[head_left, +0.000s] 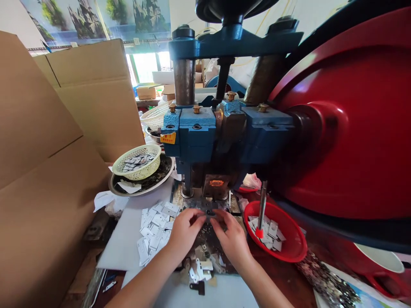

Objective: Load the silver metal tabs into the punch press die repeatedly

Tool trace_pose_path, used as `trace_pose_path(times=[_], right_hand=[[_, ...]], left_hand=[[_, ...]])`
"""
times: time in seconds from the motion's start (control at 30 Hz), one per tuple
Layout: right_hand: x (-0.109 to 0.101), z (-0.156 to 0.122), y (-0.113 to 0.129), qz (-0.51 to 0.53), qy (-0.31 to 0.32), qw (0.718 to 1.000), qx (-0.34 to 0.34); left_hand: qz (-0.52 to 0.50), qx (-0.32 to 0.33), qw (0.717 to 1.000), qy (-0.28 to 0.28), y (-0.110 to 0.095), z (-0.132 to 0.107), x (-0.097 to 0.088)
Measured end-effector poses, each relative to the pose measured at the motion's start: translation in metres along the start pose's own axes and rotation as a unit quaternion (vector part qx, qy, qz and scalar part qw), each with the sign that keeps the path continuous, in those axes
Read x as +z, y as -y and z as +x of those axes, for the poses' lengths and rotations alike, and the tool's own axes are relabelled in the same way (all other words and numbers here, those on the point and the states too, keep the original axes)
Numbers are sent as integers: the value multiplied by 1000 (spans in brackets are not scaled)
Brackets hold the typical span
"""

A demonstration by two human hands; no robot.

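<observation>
My left hand and my right hand meet just under the blue punch press, fingertips pinched together on a small dark metal piece at the die. Left of my left hand lies a loose heap of small flat metal plates on a white sheet. A few more plates lie on the table between my wrists. To the right of my right hand stands a red bowl holding several plates.
A large red flywheel guard fills the right side. A pale green basket with plates sits on a metal tray at left. Big cardboard sheets wall off the left. A metal rod with a red tip hangs over the bowl.
</observation>
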State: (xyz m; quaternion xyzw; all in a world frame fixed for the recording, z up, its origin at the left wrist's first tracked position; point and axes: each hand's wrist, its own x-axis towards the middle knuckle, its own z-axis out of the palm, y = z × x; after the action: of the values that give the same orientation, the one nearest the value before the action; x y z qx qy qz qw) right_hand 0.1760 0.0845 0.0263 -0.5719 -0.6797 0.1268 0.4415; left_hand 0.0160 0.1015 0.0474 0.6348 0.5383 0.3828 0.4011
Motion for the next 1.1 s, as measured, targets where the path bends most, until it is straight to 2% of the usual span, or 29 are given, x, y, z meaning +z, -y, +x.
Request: trace_pose_path(times=[0.17,0.23,0.4,0.57,0.73,0.83,0.93,0.97,1.1], right_hand=[[8,25,-10,-34,-4,999,-3],[11,34,-15,-38,-12,999,1],[23,45,-30,-5,-4,999,34],[29,48,-37,41,29,997,54],[29,52,-33,45,47,996,54],[21,49,-26,31,19,998,52],[6,34,-20,37,-4,998,50],[0,27,-20,41,2,998,55],[-18,-4,-26,29,62,991,115]], left_hand=[[60,62,994,-64,7,31,13],[54,60,994,-77,10,40,16],[27,28,999,-24,16,54,21],[24,37,999,8,20,57,24],[28,55,998,17,19,59,25],[37,59,997,-17,14,54,17],[74,78,993,-55,10,34,1],[94,84,991,-33,9,25,-5],[196,86,970,119,11,-15,-18]])
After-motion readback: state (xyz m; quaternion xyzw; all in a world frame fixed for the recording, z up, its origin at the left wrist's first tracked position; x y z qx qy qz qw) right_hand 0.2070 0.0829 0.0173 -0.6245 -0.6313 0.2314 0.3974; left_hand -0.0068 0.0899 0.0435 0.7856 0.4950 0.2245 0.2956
